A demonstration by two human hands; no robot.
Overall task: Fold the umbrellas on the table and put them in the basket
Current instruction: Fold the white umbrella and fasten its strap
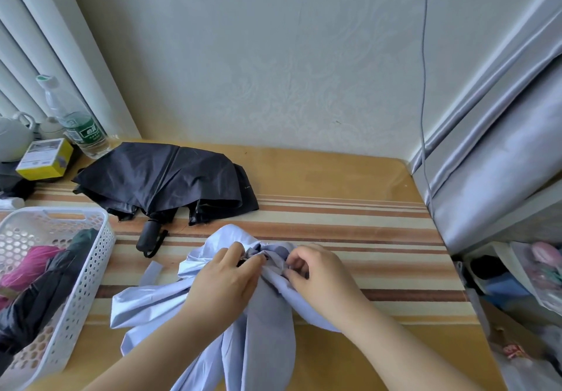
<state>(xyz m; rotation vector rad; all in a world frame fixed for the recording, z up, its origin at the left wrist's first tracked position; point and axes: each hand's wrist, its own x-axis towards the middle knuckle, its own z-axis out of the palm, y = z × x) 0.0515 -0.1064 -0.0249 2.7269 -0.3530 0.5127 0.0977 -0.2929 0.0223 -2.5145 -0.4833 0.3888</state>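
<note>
Lilac umbrella (258, 323) at table's (334, 171) near edge, seemingly pinched, both hands.

The pale blue umbrella (261, 314) lies loose and crumpled on the worktop before me, its strap (151, 272) trailing left. The black umbrella (164, 182) sprawls unfolded behind it, handle toward me. The white basket (76, 272) at left holds folded umbrellas.

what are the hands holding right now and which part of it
Both the left hand and right hand pinch the gathered canopy fabric of the light blue umbrella.
</note>
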